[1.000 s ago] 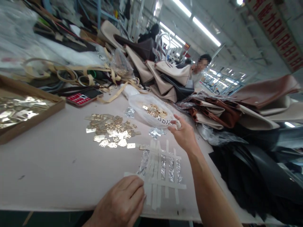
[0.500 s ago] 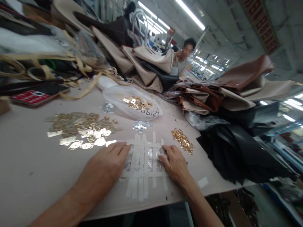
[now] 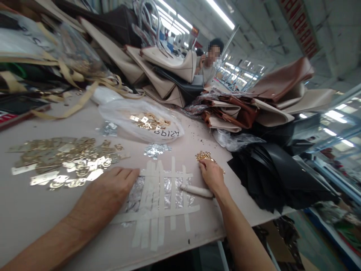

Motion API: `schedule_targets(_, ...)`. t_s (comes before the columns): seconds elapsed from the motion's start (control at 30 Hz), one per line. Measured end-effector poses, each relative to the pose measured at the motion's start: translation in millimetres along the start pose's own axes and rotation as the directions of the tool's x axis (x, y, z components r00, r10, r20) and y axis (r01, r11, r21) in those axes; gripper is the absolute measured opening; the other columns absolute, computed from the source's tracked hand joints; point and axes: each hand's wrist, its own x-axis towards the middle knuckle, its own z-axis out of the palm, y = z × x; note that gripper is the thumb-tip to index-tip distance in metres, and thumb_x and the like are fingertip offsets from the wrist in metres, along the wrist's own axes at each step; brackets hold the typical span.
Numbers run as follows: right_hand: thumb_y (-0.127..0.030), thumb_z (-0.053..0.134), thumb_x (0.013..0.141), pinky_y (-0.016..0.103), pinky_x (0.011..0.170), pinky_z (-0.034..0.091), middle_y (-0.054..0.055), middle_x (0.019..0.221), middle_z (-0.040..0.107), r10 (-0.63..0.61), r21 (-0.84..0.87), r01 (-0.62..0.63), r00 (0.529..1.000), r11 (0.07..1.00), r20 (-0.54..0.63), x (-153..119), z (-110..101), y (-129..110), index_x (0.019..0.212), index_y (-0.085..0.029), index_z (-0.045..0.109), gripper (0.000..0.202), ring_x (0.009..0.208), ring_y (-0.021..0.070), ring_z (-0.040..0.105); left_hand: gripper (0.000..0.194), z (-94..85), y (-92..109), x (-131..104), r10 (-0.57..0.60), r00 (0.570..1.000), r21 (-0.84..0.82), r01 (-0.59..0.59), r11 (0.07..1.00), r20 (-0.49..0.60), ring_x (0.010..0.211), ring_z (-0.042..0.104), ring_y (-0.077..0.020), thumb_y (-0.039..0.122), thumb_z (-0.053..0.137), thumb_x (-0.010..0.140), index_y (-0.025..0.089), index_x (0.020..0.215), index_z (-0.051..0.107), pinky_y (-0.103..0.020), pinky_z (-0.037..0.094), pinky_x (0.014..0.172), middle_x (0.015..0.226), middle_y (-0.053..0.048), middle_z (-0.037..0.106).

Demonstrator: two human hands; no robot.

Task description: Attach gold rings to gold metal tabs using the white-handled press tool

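Taped plastic patch (image 3: pixel 153 192): near edge of your pale tabletop (image 3: pixel 17 214) | left hand (image 3: pixel 111 194): fingers together on its left edge—grip unclear | right hand (image 3: pixel 212 174): fingers bunched at gold fittings (image 3: pixel 202 155) right of it—hold unclear | beyond it: leather pieces (image 3: pixel 180 66), person (image 3: pixel 209 73), lit ceiling lights (image 3: pixel 221 14)

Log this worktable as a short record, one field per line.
left hand: fingers together, at the left edge of the taped patch
right hand: fingertips at the small gold pieces; grip unclear
white stick-like item: over the patch's right side, one end by the right hand
silver pieces: beyond the patch, with more to their left
flat gold pieces: loose pile, left
plastic bag: gold pieces visible inside
black sheets: stacked at right
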Motion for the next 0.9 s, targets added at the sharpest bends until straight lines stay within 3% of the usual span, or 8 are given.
schedule_targets(0.2,-0.025,0.055,0.093,0.034,0.081,0.045,0.012,0.097,0.075,-0.035,-0.009,0.035,0.999,0.999,0.035,8.9,2.0,-4.7,0.092,-0.019,0.073,0.019,0.09,0.0244,0.067,0.03,1.2,-3.4,2.2,-0.204,0.977,-0.308,0.175,0.935,-0.065,0.084,0.068,-0.0262,0.005,0.044,0.085,0.016,0.092,0.071,-0.04,0.058,0.079,0.085,-0.012,0.073)
schedule_targets(0.37,-0.021,0.058,0.085,0.035,0.082,0.044,0.009,0.083,0.073,-0.108,0.123,0.101,0.993,0.987,0.049,18.0,7.3,-0.5,0.077,-0.02,0.068,0.013,0.084,0.0237,0.066,0.029,-2.0,5.1,-3.0,-0.462,0.887,-0.509,0.394,0.766,-0.009,0.096,0.074,-0.0231,0.024,0.05,0.091,0.019,0.108,0.073,-0.038,0.06,0.091,0.104,-0.007,0.078)
schedule_targets(0.53,-0.029,0.068,0.075,0.037,0.08,0.051,0.005,0.082,0.076,-0.062,0.339,0.042,0.997,0.94,0.049,21.0,8.0,5.0,0.09,-0.021,0.075,0.018,0.077,0.0224,0.069,0.034,-12.8,26.2,-11.9,-0.604,0.778,-0.708,0.525,0.473,0.174,0.067,0.076,-0.0186,0.035,0.054,0.093,0.014,0.112,0.073,-0.027,0.063,0.061,0.076,-0.005,0.078)
schedule_targets(0.63,-0.036,0.071,0.074,0.037,0.078,0.056,0.007,0.086,0.078,-0.05,0.469,0.018,0.997,0.883,0.056,5.9,3.8,-10.7,0.092,-0.019,0.077,0.026,0.079,0.0221,0.071,0.037,-19.7,39.0,-15.0,-0.66,0.644,-0.828,0.558,0.06,0.386,0.074,0.077,-0.0208,0.04,0.07,0.083,0.013,0.108,0.074,-0.029,0.065,0.067,0.08,-0.007,0.078)
schedule_targets(0.7,-0.04,0.074,0.073,0.035,0.075,0.057,0.006,0.087,0.078,-0.051,0.606,-0.004,0.996,0.795,0.074,-14.2,-0.2,-34.3,0.089,-0.02,0.078,0.025,0.078,0.0208,0.072,0.04,-22.7,47.4,-15.9,-0.65,0.558,-0.824,0.531,-0.197,0.515,0.078,0.077,-0.0216,0.039,0.078,0.075,0.014,0.105,0.075,-0.03,0.065,0.07,0.083,-0.007,0.079)
schedule_targets(0.73,-0.038,0.078,0.071,0.035,0.073,0.057,0.006,0.085,0.078,-0.042,0.738,-0.047,0.994,0.673,0.102,-26.6,-2.1,-49.1,0.086,-0.02,0.079,0.024,0.077,0.0204,0.072,0.04,-23.6,51.5,-16.1,-0.647,0.534,-0.815,0.517,-0.259,0.544,0.078,0.077,-0.0216,0.039,0.08,0.073,0.014,0.104,0.075,-0.03,0.065,0.071,0.084,-0.007,0.079)
schedule_targets(0.83,-0.032,0.084,0.068,0.031,0.069,0.057,0.002,0.077,0.077,-0.065,0.931,-0.161,0.979,0.328,0.192,-65.9,-5.4,-96.3,0.08,-0.023,0.079,0.016,0.07,0.0175,0.071,0.04,-24.7,63.0,-16.0,-0.654,0.501,-0.813,0.468,-0.346,0.567,0.081,0.077,-0.0224,0.039,0.083,0.069,0.014,0.1,0.075,-0.031,0.065,0.073,0.087,-0.007,0.078)
schedule_targets(0.9,-0.027,0.084,0.07,0.029,0.071,0.058,0.0,0.078,0.077,-0.079,0.971,-0.124,0.987,0.203,0.143,-87.5,-4.9,-122.6,0.079,-0.024,0.079,0.011,0.073,0.0157,0.071,0.04,-24.9,69.2,-16.4,-0.661,0.502,-0.824,0.429,-0.37,0.558,0.081,0.077,-0.0227,0.04,0.084,0.068,0.014,0.098,0.075,-0.031,0.065,0.074,0.089,-0.006,0.079)
